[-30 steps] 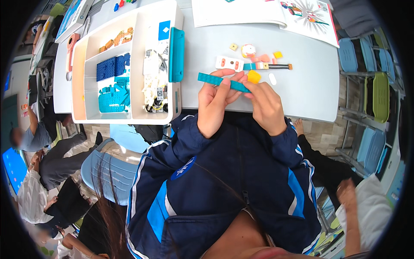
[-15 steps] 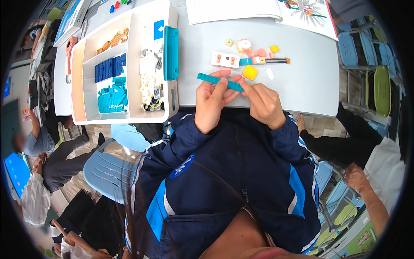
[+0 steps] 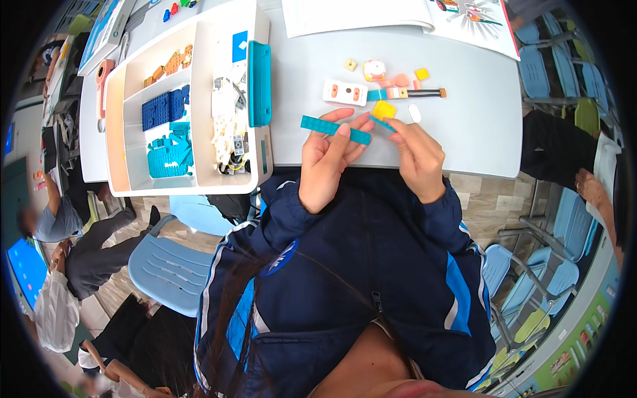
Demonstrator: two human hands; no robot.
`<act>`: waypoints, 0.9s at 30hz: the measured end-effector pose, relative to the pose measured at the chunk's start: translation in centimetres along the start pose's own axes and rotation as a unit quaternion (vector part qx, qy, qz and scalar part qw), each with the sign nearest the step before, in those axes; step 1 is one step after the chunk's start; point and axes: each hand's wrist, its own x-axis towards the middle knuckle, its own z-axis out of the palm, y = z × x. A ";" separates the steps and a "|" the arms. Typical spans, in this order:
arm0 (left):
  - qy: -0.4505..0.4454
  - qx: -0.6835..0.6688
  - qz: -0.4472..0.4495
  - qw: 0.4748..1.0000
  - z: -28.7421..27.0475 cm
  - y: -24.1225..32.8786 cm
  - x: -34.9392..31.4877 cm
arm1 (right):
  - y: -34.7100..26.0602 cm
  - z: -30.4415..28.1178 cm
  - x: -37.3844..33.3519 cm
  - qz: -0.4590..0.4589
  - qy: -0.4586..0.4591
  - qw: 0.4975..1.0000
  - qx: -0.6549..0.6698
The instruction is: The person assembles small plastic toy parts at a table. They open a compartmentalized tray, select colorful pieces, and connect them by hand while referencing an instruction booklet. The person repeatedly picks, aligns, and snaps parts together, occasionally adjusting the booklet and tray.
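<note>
My left hand (image 3: 320, 174) is pinching a long teal studded plate (image 3: 332, 129) between thumb and fingers, over the table's front edge. Just to its right, my right hand (image 3: 422, 159) grips a thin teal piece (image 3: 381, 123), seen nearly edge-on and partly covered by the fingers. A small gap separates the two teal pieces. Beyond my hands lie a white block with orange spots (image 3: 344, 92), a yellow brick (image 3: 383, 109) and a white oval piece (image 3: 415, 113). Farther back are a beige cube (image 3: 350, 64), a round white-and-yellow piece (image 3: 374, 69) and a small yellow brick (image 3: 422, 74).
A white divided bin (image 3: 262, 176) with a teal latch (image 3: 260, 83) stands left on the table, holding blue, teal, orange and white bricks. An open booklet (image 3: 358, 16) lies at the back. Blue chairs (image 3: 169, 272) and other people surround the table.
My right hand has moved away from the long teal plate, down and right, and a separate thin teal piece now shows in its fingers. My left hand still holds the plate.
</note>
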 end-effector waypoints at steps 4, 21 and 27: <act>-0.043 0.058 -0.001 0.997 -0.6 0.7 -0.2 | -0.8 0.3 -0.5 0.151 0.082 0.976 0.136; -0.167 0.374 0.068 0.910 -2.5 0.5 0.0 | -3.1 2.9 -0.3 0.235 -0.004 0.896 0.376; -0.176 0.304 0.084 0.933 -2.1 0.3 -0.9 | -2.6 2.9 -0.3 0.173 -0.001 0.940 0.294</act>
